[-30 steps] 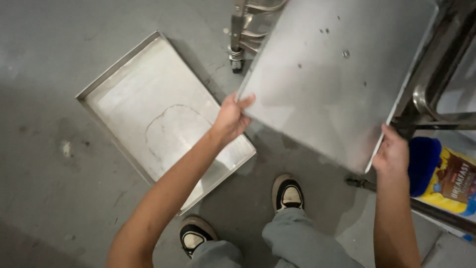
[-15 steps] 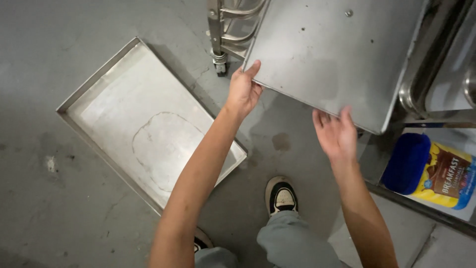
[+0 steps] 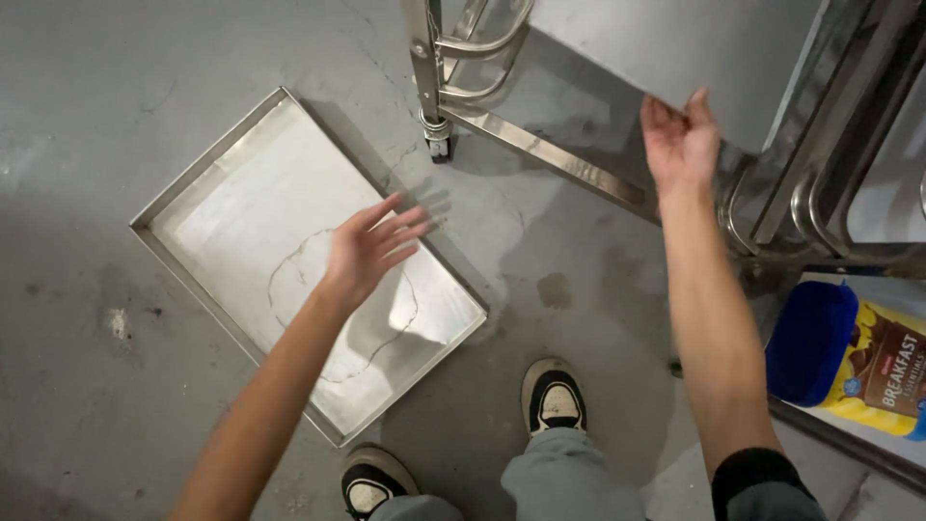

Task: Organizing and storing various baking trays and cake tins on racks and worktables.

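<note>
Down on the grey concrete floor point(image 3: 87, 154) one shallow steel tray point(image 3: 289, 241) lay flat and empty, a faint ring-shaped stain on its bottom, just ahead of my shoes point(image 3: 555, 400). That tray I judged not yet stowed. A second flat steel tray point(image 3: 666, 43) was up at the wheeled steel rack point(image 3: 540, 150), most of it already in among the rails, so I judged that one close to seated — one near done, one left.

My left hand point(image 3: 367, 251) hovered over the floor tray, fingers point(image 3: 405, 224) spread wide and slightly blurred, holding nothing and not touching the metal as far as I could tell. My right hand point(image 3: 680, 140) was raised to the near edge of the upper tray, fingers loosely open and extended, their tips at or against that edge rather than clamped round it. A blue-and-yellow food package point(image 3: 858, 357) sat low to my right — well apart from both hands.
</note>
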